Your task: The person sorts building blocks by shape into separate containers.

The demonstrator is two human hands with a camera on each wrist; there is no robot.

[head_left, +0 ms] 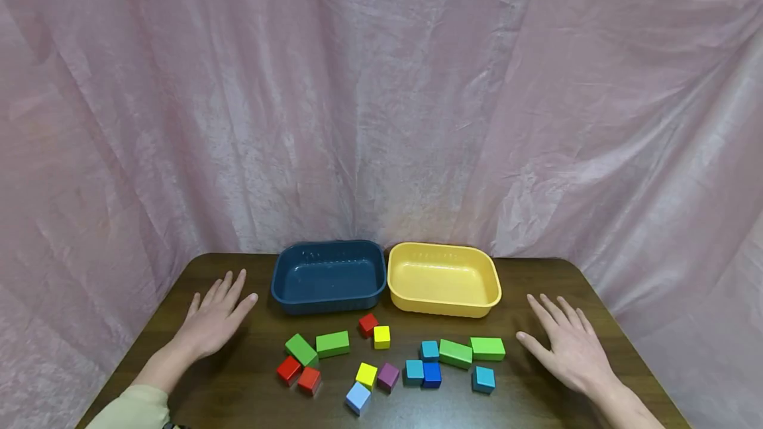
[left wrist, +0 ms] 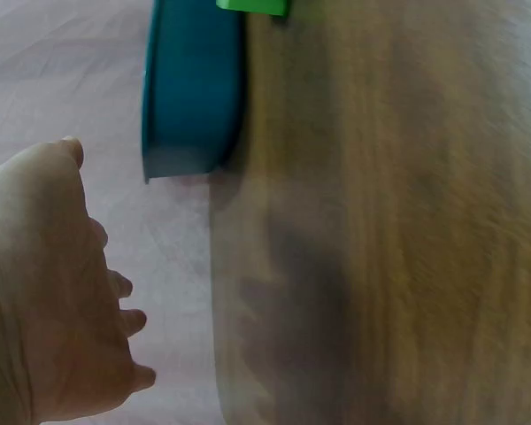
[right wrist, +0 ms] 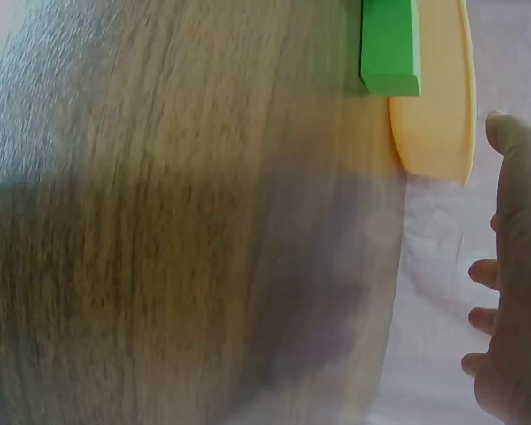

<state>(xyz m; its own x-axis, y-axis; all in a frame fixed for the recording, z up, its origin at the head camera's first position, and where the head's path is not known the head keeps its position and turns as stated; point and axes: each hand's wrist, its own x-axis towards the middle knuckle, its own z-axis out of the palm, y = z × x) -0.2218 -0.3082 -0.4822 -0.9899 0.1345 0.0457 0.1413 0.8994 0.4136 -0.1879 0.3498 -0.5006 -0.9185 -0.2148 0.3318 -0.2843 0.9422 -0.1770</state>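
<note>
My left hand (head_left: pixel 208 323) is spread palm down over the left side of the table, holding nothing, left of the dark blue tray (head_left: pixel 330 304). On the right side my right hand (head_left: pixel 569 346) is spread the same way, its thumb nearest a green block (head_left: pixel 487 349). Several toy blocks lie between the hands. To the left are green blocks (head_left: pixel 332 344) and red blocks (head_left: pixel 289 371); mid-table are a yellow block (head_left: pixel 381 337), a purple block (head_left: pixel 388 377) and a light blue block (head_left: pixel 358 398). Teal blocks (head_left: pixel 483 379) and a dark blue block (head_left: pixel 432 375) sit farther right.
A yellow tray (head_left: pixel 444 306) stands beside the dark blue one at the back of the wooden table (head_left: pixel 250 402). Behind the table's far edge hangs a pink curtain (head_left: pixel 381 98). Both trays have raised rims.
</note>
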